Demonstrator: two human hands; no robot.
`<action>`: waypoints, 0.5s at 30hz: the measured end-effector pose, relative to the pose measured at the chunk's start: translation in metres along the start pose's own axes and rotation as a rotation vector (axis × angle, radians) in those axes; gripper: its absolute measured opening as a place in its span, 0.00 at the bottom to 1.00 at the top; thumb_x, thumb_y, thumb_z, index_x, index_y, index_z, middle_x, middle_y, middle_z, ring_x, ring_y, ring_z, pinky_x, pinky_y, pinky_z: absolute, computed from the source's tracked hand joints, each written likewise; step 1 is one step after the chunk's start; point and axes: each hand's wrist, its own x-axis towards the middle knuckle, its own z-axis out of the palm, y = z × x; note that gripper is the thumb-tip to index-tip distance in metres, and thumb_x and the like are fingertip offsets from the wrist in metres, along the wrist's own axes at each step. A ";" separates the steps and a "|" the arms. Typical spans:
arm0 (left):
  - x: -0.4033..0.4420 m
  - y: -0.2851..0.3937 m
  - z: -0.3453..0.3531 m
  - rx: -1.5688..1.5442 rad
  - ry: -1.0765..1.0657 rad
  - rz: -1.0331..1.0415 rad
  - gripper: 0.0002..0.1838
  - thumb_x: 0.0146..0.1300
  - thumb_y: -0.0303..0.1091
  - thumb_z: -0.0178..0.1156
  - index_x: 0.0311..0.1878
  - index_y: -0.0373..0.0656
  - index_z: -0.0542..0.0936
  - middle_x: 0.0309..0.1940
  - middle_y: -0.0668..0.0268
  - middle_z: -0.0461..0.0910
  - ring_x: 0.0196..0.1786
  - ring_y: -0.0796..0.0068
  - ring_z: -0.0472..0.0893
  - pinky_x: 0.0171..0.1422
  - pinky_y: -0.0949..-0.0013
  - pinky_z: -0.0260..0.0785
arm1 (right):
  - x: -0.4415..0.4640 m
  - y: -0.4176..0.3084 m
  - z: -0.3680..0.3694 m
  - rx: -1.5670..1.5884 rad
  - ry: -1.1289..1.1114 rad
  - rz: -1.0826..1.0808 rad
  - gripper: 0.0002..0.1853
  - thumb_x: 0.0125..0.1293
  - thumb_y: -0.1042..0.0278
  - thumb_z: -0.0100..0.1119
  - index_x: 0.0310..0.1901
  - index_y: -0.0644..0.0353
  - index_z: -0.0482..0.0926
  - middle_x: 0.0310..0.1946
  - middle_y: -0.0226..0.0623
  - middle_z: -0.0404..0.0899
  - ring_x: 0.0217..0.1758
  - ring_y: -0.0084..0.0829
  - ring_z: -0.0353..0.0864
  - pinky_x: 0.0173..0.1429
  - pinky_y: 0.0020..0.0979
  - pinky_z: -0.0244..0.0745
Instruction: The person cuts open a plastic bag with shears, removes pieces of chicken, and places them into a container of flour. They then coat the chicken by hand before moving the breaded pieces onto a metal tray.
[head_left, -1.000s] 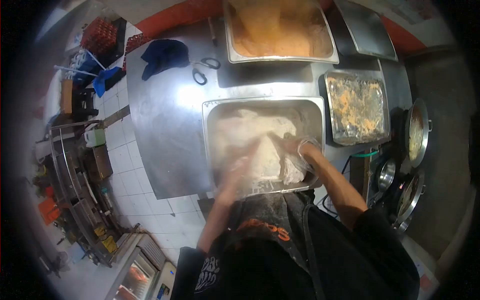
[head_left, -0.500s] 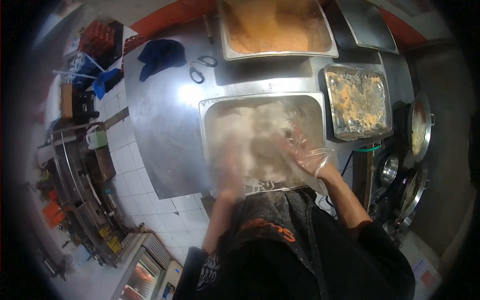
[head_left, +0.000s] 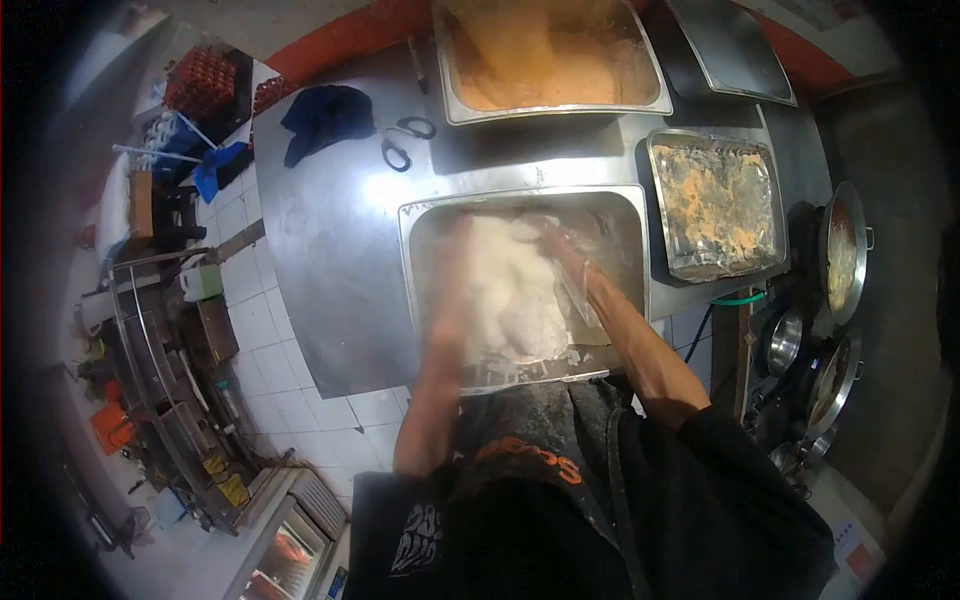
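"At the middle of the bench (head_left: 325, 235), what is being handled in the near tub (head_left: 524, 192)?"

"White powder (head_left: 515, 290), piled down the middle and towards six o'clock. It is flanked by two hands: the left hand (head_left: 453, 255) at ten o'clock, the right hand (head_left: 550, 237) at one, near the far wall."

"How are they held?"

"The left is too blurred for its fingers to be read. The right is reached in at the pile's far end, in clear film (head_left: 588, 305); whether anything is pinched there cannot be told."

"How is such powder best worked?"

"Low and evenly, it would seem. If it is scooped from beneath with cupped palms and turned inward, less should be thrown up as dust. The rim at six o'clock is best watched, as the pile is heaped close to it."

"And the film?"

"It is flared loosely about the wrist, so it is best kept out of the powder, or some could be caught in the fold."

"What lies around?"

"Orange powder (head_left: 560, 88) is held in the far tub (head_left: 560, 114) at twelve o'clock. A crumb-strewn tray (head_left: 728, 273) is set at two. The scissors (head_left: 386, 152) are laid towards eleven, with a dark cloth (head_left: 325, 120) just beyond, at ten. Wide arm sweeps are best avoided on the tray side."
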 end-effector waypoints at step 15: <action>0.037 -0.102 -0.071 1.043 0.136 0.933 0.27 0.77 0.44 0.43 0.72 0.41 0.62 0.66 0.54 0.68 0.72 0.62 0.61 0.78 0.61 0.50 | -0.024 -0.052 0.001 -0.437 0.076 0.198 0.45 0.65 0.25 0.42 0.69 0.57 0.66 0.70 0.43 0.65 0.76 0.41 0.58 0.80 0.39 0.50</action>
